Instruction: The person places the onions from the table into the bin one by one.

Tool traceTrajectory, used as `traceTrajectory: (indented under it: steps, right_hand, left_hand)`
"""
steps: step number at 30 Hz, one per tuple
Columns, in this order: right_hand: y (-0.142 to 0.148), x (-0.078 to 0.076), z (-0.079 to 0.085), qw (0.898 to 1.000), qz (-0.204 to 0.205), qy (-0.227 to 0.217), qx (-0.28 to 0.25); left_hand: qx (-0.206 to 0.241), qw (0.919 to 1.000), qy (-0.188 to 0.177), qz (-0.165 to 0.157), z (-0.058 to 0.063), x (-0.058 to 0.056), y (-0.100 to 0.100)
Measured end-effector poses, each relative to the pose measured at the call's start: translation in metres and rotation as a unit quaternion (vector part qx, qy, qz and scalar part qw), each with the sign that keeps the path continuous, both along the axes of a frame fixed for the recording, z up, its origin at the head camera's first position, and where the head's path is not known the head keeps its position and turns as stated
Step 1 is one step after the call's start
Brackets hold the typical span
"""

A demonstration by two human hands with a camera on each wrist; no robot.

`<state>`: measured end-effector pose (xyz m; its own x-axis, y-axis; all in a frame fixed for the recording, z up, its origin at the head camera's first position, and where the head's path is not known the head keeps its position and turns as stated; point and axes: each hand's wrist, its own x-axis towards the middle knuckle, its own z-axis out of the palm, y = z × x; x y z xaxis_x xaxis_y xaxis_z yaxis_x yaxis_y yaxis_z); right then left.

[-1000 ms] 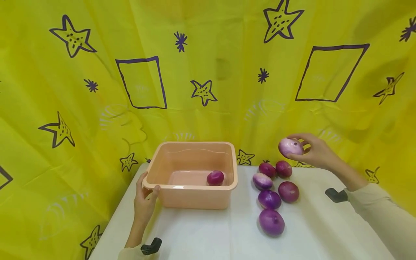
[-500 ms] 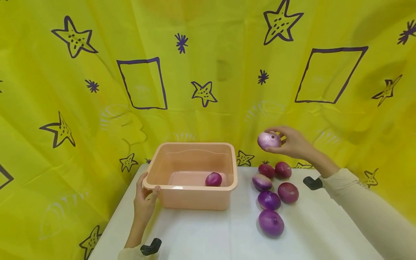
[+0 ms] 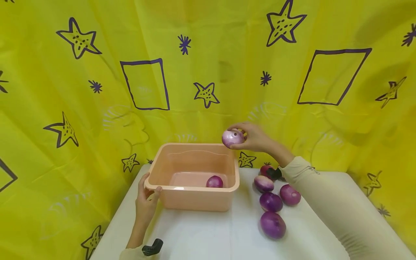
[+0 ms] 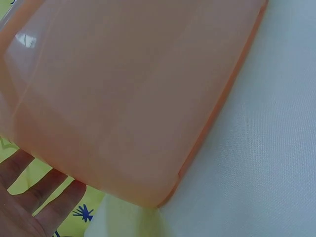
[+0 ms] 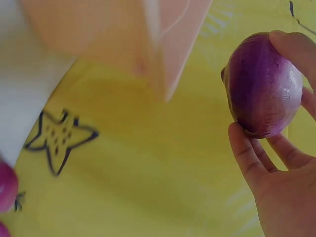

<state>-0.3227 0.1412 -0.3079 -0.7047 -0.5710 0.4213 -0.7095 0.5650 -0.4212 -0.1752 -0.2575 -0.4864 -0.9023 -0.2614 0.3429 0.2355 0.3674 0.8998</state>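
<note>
A pale purple onion (image 3: 232,138) is held between the thumb and fingers of my right hand (image 3: 255,138), above the far right corner of the peach plastic tub (image 3: 195,199). The right wrist view shows the same onion (image 5: 264,86) with a darker purple side, gripped by the right hand (image 5: 289,192). My left hand (image 3: 146,202) holds the tub's near left corner, thumb at the front rim. In the left wrist view, fingers of the left hand (image 4: 37,202) lie against the tub wall (image 4: 118,108). One red onion (image 3: 215,181) lies inside the tub.
Several more onions lie on the white table (image 3: 208,238) right of the tub, among them a purple onion (image 3: 273,225) in front and a reddish onion (image 3: 290,195). My right forearm partly covers the rear ones. A yellow patterned curtain (image 3: 227,119) hangs behind the table.
My right hand has carried the pale onion leftward, from above the loose onions to above the tub's right edge. The left hand stays at the tub corner.
</note>
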Motion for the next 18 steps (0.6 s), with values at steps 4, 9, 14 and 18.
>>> traceTrajectory:
  steps: [4, 9, 14, 18]
  right_hand:
    - [-0.026, -0.003, -0.001, 1.000, 0.010, -0.017, 0.009]
    - [-0.056, -0.005, -0.001, 0.999, 0.023, -0.031, 0.021]
    - [-0.080, -0.009, -0.004, 0.998, 0.046, -0.034, 0.017]
    - [-0.091, -0.011, -0.010, 0.997, 0.055, -0.047, 0.013]
  left_hand:
    - [0.003, 1.0000, -0.003, -0.001, -0.001, -0.001, 0.000]
    - [0.002, 1.0000, -0.002, -0.002, -0.002, 0.000, 0.000]
    - [-0.001, 1.0000, 0.002, 0.002, -0.002, 0.000, 0.000]
    - [0.001, 1.0000, 0.000, 0.003, -0.003, -0.001, 0.000]
